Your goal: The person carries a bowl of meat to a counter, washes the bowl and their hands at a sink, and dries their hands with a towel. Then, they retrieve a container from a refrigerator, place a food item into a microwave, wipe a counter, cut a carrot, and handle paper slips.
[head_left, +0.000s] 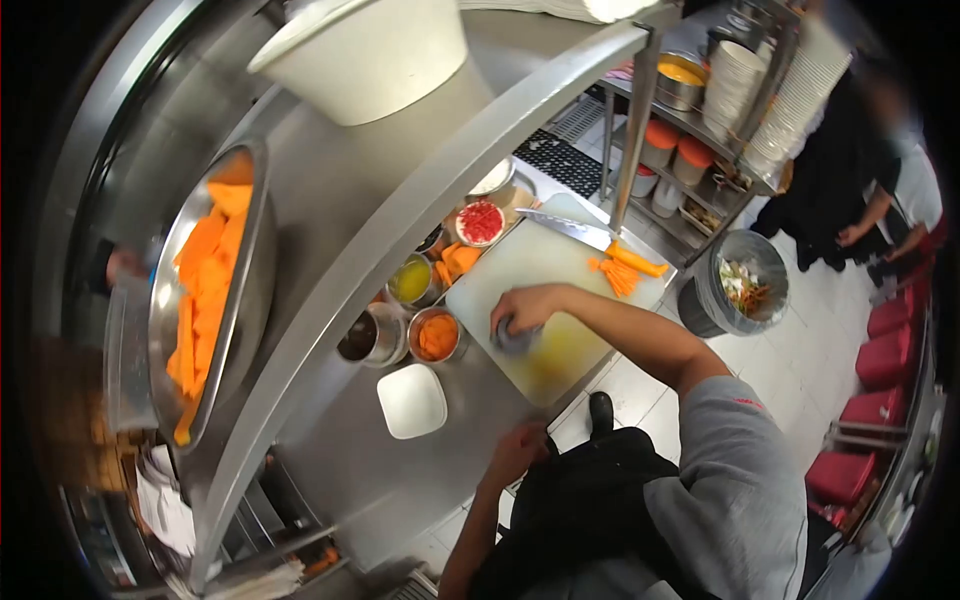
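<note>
Right hand (527,306) clenched on grey cloth (515,338), pressed to cutting board (525,262); yellow smear just beside it (seemingly half-wiped). Carrot sticks (622,270), knife (568,230) beyond, uncleared. Left hand (515,452) at surface (470,405) edge, grip unclear.

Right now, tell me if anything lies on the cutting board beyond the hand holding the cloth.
Yes. The right hand holds a grey cloth on the cutting board. Toward the far end lie a knife and a pile of carrot sticks; the stretch of board up to them looks bare.
</note>
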### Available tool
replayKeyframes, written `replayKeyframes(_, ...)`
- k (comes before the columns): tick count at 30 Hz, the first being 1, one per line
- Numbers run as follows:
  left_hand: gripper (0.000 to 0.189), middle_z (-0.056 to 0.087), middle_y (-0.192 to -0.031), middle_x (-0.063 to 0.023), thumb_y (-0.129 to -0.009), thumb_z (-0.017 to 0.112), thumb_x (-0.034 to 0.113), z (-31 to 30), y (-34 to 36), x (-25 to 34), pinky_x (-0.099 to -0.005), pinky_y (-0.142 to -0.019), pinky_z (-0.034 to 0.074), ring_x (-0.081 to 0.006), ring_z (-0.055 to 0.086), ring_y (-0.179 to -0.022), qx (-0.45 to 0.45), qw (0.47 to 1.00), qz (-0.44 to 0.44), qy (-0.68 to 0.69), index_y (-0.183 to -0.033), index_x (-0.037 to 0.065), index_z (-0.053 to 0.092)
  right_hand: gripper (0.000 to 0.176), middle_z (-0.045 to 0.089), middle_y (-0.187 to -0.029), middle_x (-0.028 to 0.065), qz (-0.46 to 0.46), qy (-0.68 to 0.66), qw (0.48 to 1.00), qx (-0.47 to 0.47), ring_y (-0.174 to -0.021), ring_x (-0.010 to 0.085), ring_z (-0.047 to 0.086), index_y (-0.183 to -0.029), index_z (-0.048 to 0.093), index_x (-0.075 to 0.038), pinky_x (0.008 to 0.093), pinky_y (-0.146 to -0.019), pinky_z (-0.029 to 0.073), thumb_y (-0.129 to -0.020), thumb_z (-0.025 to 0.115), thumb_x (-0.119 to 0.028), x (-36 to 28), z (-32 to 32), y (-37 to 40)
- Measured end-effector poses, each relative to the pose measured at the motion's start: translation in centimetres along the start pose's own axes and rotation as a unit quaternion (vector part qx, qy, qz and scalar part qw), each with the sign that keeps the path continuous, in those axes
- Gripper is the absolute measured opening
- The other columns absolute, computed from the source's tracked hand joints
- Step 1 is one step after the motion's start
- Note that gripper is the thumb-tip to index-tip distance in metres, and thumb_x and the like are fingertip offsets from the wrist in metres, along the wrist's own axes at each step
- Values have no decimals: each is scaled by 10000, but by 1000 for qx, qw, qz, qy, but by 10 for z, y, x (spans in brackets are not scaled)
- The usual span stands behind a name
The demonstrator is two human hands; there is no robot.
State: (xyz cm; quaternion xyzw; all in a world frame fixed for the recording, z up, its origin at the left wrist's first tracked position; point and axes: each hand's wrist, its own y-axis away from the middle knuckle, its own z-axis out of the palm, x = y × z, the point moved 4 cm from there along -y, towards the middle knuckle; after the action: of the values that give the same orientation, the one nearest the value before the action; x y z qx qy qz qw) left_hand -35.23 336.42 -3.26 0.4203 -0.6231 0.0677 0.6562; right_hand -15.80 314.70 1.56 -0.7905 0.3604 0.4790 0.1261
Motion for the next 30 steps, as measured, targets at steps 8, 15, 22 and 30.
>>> replayKeyframes(8, 308, 703, -868, -119, -960, 559, 157, 50, 77, -61, -280, -700, 530, -164, 674, -762, 193, 964, -138, 123, -1213, -19, 577, 303, 687, -894, 132, -69, 305, 898, 310, -900, 350, 635, -1008, 674, -96, 417, -820, 515, -713, 633, -150, 53, 19, -57)
replayKeyframes(15, 275, 695, -877, -119, -960, 533, 129, 28, 83, -26, -290, -722, 543, -167, 675, -800, 245, 957, -61, 142, -1177, -34, 579, 415, 700, -976, 130, 102, 29, 991, -77, -857, 237, 650, -1108, 687, -97, 376, -771, 522, -706, 603, -153, -28, -33, 22)
replayKeyframes(22, 218, 669, -903, -73, -969, 531, 86, -18, 33, 62, -261, -701, 523, -122, 630, -772, 249, 962, 84, 75, -1153, -13, 592, 473, 630, -1170, 123, 1, 254, 918, 303, -1096, 284, 571, -1120, 650, -85, 424, -973, 394, -655, 580, -27, 43, 37, -44)
replayKeyframes(30, 251, 649, -987, -204, -882, 505, 20, -152, -140, 142, -424, -707, 501, -315, 651, -881, 403, 800, 235, -377, -1113, -34, 586, 444, 690, -1036, 102, 41, -101, 989, -100, -919, 192, 623, -1176, 653, -59, 315, -810, 495, -742, 612, -146, -27, 79, 106)
